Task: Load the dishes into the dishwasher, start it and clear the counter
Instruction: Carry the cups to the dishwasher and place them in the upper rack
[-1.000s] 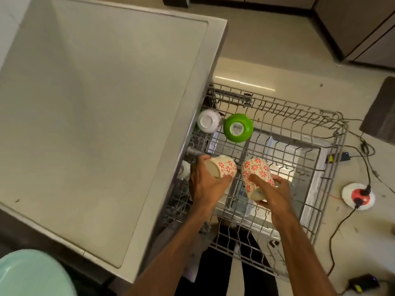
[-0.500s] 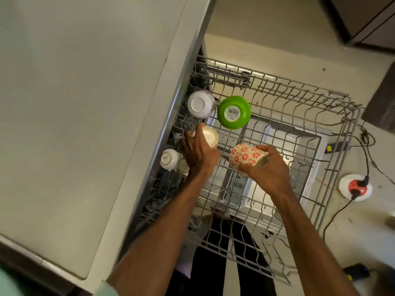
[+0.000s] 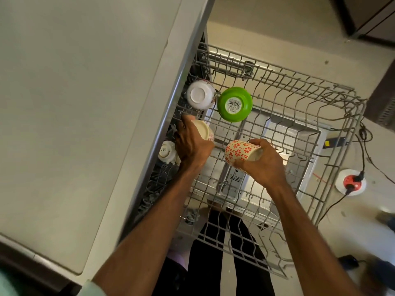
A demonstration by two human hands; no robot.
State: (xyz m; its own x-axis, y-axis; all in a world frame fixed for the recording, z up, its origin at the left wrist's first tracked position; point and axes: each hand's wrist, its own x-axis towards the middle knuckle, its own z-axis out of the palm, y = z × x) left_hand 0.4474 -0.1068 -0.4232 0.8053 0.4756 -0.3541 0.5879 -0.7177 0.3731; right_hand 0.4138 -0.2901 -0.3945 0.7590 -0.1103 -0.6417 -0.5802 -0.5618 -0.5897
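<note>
A patterned cup (image 3: 204, 131), base up, is being gripped by the left hand (image 3: 192, 145) at the left edge of the rack (image 3: 299, 94), near the upturned white bowl (image 3: 201, 94). A second patterned cup (image 3: 238, 152) is being held sideways in the curled right hand (image 3: 266, 165) over the rack's middle, below the green bowl (image 3: 234, 104).

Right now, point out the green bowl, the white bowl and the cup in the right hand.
green bowl (image 3: 234, 104), head view, upturned base
white bowl (image 3: 199, 95), head view, upturned base
cup (image 3: 237, 151), head view, patterned side
</note>
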